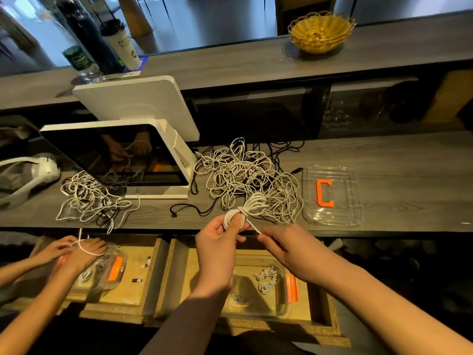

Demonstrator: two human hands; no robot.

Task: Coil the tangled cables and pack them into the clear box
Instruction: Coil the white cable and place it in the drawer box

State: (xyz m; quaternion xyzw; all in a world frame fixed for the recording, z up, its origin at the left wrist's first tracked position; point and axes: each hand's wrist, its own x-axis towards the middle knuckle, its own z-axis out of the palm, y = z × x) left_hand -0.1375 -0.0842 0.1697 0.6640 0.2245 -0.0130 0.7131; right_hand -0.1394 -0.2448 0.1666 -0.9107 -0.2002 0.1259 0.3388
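Cables (245, 172) are piled on a dark wood counter (396, 160) beside a clear lid (332, 175). A white bundle (247, 208) is held by the left hand (220, 239), and its loose end is pinched by the right hand (284, 242).

Dark wood-grain counter (384, 160), raised ledge (230, 62), dim light

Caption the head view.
Left hand grips a coiled white cable; right hand pinches its loose end beside tangled cables.
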